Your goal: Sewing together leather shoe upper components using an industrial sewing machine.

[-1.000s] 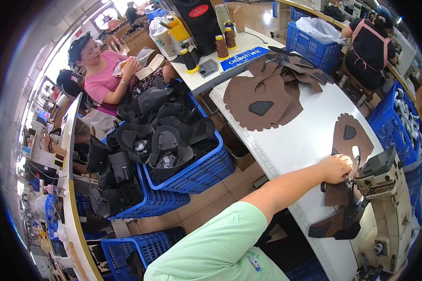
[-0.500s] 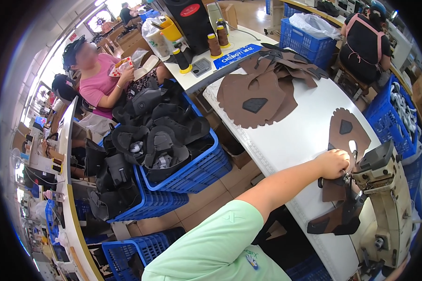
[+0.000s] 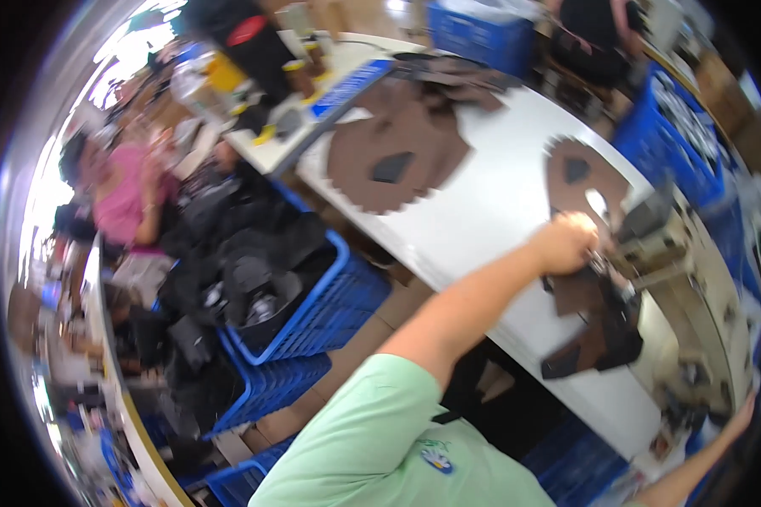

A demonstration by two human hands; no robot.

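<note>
My left hand [image 3: 569, 242] is closed, its fingers curled on a brown cut piece [image 3: 577, 291] beside the needle area of a beige sewing machine [image 3: 708, 283]. Motion blur hides the fingertips. A toothed end of brown material [image 3: 571, 176] with a dark patch lies just beyond the hand. On the near side, a brown and black piece [image 3: 590, 348] rests on the white table. My right hand [image 3: 746, 416] reaches up along the machine's far right side, at the picture's rim; its fingers are blurred and partly out of sight.
Stacked brown pieces [image 3: 397, 160] cover the table's far left part. Blue baskets [image 3: 313, 325] with black shoe uppers stand left of the white table [image 3: 516, 198]. Thread cones [image 3: 298, 80] stand on an adjoining table. A person in pink [image 3: 123, 198] sits at the left, another at the back.
The whole view has shifted and blurred, so the table sits further up and left. My right forearm and hand now show beside the machine. My left hand stays by the needle area.
</note>
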